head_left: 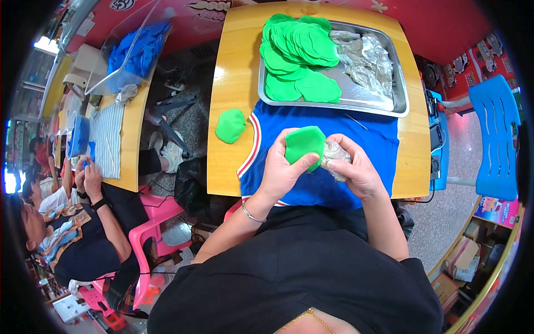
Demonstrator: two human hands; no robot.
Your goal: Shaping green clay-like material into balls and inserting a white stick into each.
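While the left hand (pixel 281 167) pinches a green fabric piece (pixel 305 146), its fingers clamped on the lower edge with the thumb across the front, the right hand (pixel 356 170) comes into play at 4 o'clock from it, fingers closed on a crumpled translucent wad (pixel 336 158)! That wad sits right up against the green piece's edge; whether any of it is tucked behind, I can't tell. Both hands are above a blue garment (pixel 345 136) with red-and-white trim, spread on the wooden worktop (pixel 222 167).

Up at 12 o'clock from the held piece, what a pile: overlapping green pieces (pixel 297 42) heaped in a metal tray (pixel 334 106), and at 1 o'clock, more crumpled translucent wads (pixel 367 61) sharing that tray! Out between 9 and 10 o'clock, 1 lone green piece (pixel 230 125) lies on bare wood, and at 2 o'clock a thin rod (pixel 354 121) rests on the garment near the tray.

Across at 8 o'clock, a co-worker (pixel 83 234) sits with hands raised at a 2nd worktop (pixel 130 128); at 10 o'clock, a clear bin (pixel 119 69) holds blue pieces (pixel 139 50). Over at 3 o'clock stands a blue chair (pixel 497 139).
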